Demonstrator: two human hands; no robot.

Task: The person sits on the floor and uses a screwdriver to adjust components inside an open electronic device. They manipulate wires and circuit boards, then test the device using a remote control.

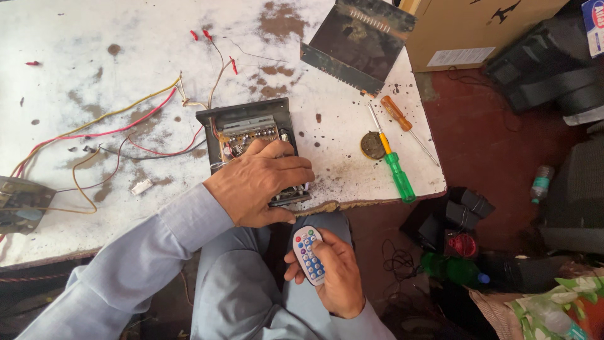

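Note:
An open black electronics box (246,128) with a circuit board and wires inside sits near the front edge of the stained white table (75,38). My left hand (260,184) lies flat over the box's near half, fingers pointing right. Below the table edge, over my lap, my right hand (336,277) holds a small white remote control (308,254) with coloured buttons, thumb beside the keys.
Yellow, red and black wires (107,129) trail left to a small board (22,204). A green-handled screwdriver (396,173), an orange-handled screwdriver (397,114) and a round metal part (372,145) lie at right. A dark metal cover (355,44), a cardboard box (478,28) and floor clutter stand beyond.

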